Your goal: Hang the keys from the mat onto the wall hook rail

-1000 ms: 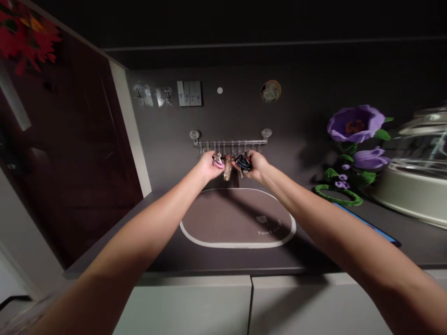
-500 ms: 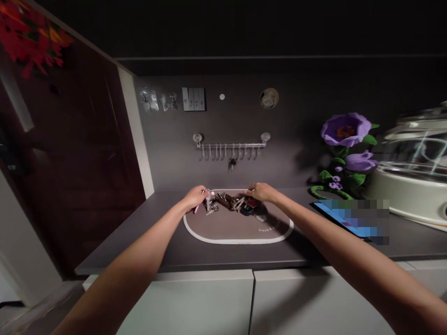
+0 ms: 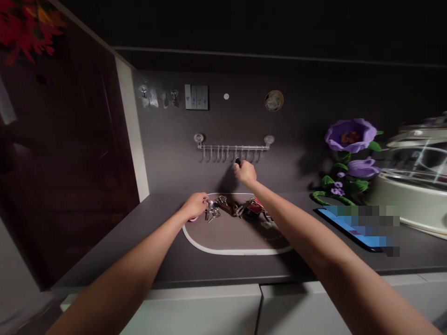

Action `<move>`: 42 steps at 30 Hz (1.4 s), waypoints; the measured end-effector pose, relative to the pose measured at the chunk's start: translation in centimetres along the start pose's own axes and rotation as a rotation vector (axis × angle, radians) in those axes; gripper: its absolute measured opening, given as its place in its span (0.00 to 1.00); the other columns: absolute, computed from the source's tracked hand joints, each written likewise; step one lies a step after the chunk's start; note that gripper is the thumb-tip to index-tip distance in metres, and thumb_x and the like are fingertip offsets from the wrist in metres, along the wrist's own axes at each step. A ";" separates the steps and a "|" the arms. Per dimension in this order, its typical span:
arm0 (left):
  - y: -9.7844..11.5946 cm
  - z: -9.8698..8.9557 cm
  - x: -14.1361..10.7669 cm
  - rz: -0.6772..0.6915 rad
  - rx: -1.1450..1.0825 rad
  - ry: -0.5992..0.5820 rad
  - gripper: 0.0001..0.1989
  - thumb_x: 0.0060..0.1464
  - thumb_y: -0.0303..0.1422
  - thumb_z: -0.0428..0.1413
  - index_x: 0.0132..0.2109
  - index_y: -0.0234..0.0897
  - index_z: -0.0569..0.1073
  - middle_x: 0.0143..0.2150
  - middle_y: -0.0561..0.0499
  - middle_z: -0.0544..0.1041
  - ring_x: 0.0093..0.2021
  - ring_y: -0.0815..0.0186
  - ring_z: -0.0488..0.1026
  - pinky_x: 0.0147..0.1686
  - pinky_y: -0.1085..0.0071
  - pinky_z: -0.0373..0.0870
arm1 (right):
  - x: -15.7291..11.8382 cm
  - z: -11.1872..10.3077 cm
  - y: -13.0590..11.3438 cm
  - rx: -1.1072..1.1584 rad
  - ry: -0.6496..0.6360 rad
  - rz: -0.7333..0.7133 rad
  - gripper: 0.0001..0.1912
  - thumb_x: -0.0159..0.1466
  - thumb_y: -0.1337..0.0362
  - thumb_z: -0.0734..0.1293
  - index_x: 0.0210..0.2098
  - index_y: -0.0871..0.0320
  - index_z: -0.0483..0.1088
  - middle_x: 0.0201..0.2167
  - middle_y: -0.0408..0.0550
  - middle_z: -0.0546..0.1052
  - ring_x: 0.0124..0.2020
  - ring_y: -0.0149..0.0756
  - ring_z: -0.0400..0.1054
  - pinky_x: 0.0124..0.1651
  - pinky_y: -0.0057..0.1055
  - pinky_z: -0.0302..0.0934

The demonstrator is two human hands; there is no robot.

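**Right hand (image 3: 246,172) on one black key (image 3: 238,162); left hand (image 3: 195,207) at the key heap (image 3: 212,215)**

Hands in view: 2.

Right: fingers clamped together on the black key, 1 counted, just under the rail (image 3: 233,147). The key's lower part is hidden by the fingers.

Left: fingers low, touching or just beside the near end of the key heap. Cannot tell whether they are clamped on anything. One pink piece (image 3: 193,218) shows beneath them.

Key heap: starts just right of the left fingers and runs on to below the right fingers. Several keys, overlapping; exact count not possible. Among them 1 red tag (image 3: 257,204), below and right of the right fingers. Heap lies on 1 oval mat (image 3: 223,235) with a white rim; mat on the counter (image 3: 216,269).

Rail: 1, clear, directly above the right fingers. Round mounts, 2, one at each end. Hooks along it: about 10.

Higher on the wall, above the fingers: 4 pale strips (image 3: 196,97) side by side, 1 white dot (image 3: 226,96), 1 round disc (image 3: 274,100), 2 small wall hooks (image 3: 143,91) up and left.

Well to the right of the right fingers: 2 large purple flowers (image 3: 351,136), 1 tablet (image 3: 349,229) partly pixelated, 1 pale appliance (image 3: 415,202) with a clear cover.
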State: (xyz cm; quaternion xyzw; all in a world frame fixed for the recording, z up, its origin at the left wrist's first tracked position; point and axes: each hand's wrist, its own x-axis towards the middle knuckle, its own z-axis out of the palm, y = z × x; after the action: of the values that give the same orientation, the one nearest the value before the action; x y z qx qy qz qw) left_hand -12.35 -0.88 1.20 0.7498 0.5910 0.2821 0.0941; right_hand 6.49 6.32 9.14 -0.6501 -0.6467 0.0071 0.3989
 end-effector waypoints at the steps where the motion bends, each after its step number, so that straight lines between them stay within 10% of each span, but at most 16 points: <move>1: 0.1 0.1 0.0 -0.034 -0.071 -0.002 0.09 0.45 0.25 0.51 0.36 0.34 0.73 0.30 0.49 0.75 0.29 0.69 0.69 0.30 0.76 0.61 | 0.2 -0.5 -0.1 0.021 0.017 -0.020 0.16 0.61 0.56 0.56 0.36 0.59 0.69 0.34 0.54 0.75 0.38 0.35 0.69 0.38 0.27 0.59; 9: 0.3 0.2 -0.2 -0.111 -0.362 -0.032 0.15 0.46 0.32 0.54 0.42 0.31 0.71 0.28 0.51 0.74 0.26 0.70 0.68 0.27 0.75 0.62 | 2.6 -4.9 -1.6 0.052 -0.002 -0.110 0.18 0.61 0.57 0.55 0.28 0.62 0.70 0.25 0.52 0.75 0.29 0.33 0.69 0.33 0.26 0.59; 16: -0.4 -0.7 -0.2 -0.014 -0.057 0.141 0.16 0.48 0.37 0.51 0.43 0.34 0.71 0.39 0.45 0.75 0.39 0.64 0.70 0.39 0.71 0.63 | -4.6 -7.8 3.7 -0.371 -0.344 -0.086 0.15 0.57 0.59 0.61 0.28 0.64 0.72 0.24 0.54 0.75 0.30 0.35 0.70 0.31 0.23 0.58; 22: 1.8 -2.0 -2.3 -0.026 -0.233 0.252 0.13 0.47 0.38 0.52 0.36 0.34 0.69 0.34 0.48 0.72 0.34 0.68 0.68 0.36 0.73 0.63 | -7.6 -9.6 6.4 -0.524 -0.446 -0.132 0.11 0.51 0.61 0.66 0.31 0.61 0.73 0.33 0.55 0.76 0.34 0.37 0.70 0.33 0.26 0.58; 31: 6.8 -4.2 -6.8 0.050 -1.069 -0.212 0.27 0.47 0.55 0.47 0.17 0.37 0.51 0.13 0.58 0.50 0.15 0.76 0.51 0.20 0.74 0.55 | -11.8 -10.6 1.8 0.560 -0.902 -0.261 0.24 0.53 0.44 0.62 0.22 0.62 0.67 0.17 0.43 0.69 0.18 0.24 0.59 0.23 0.23 0.54; 42: 3.7 -1.0 -8.1 -0.128 -1.298 -0.315 0.33 0.38 0.65 0.28 0.12 0.38 0.44 0.09 0.57 0.43 0.11 0.77 0.44 0.13 0.75 0.44 | -16.3 -4.8 3.9 1.119 -0.920 0.067 0.34 0.50 0.33 0.35 0.10 0.56 0.40 0.08 0.36 0.42 0.10 0.22 0.37 0.15 0.23 0.38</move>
State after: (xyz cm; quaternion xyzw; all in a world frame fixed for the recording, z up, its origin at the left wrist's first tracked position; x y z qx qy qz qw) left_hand -10.99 -9.76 1.23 0.5368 0.3239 0.4616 0.6276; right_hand 9.61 -9.32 2.06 -0.2990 -0.6284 0.6221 0.3588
